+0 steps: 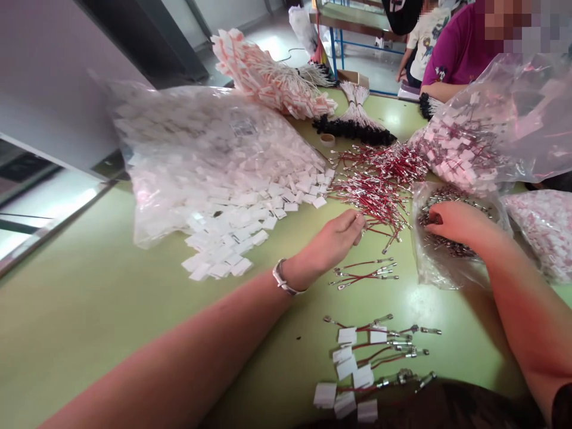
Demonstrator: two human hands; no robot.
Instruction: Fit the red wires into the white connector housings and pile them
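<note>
My left hand (342, 238), with a watch on its wrist, pinches thumb and fingers together at the near edge of a pile of short red wires (375, 196) with metal terminals. A red wire seems to be between the fingertips. My right hand (456, 223) reaches into an open clear bag (429, 274) of small metal-ended parts; its fingers are curled, and what they grip is hidden. Several loose red wires (366, 274) lie below my left hand. Nearer me are red wires with white plastic housings (347, 335) and small glass fuses (430, 330).
A large clear bag (214, 149) spills white housings (223, 256) on the left. Behind are bundled pink-and-white leads (277, 77), black-ended leads (355, 125) and a tape roll (328, 140). More filled bags (473, 143) stand right. A person in purple (456, 47) sits across.
</note>
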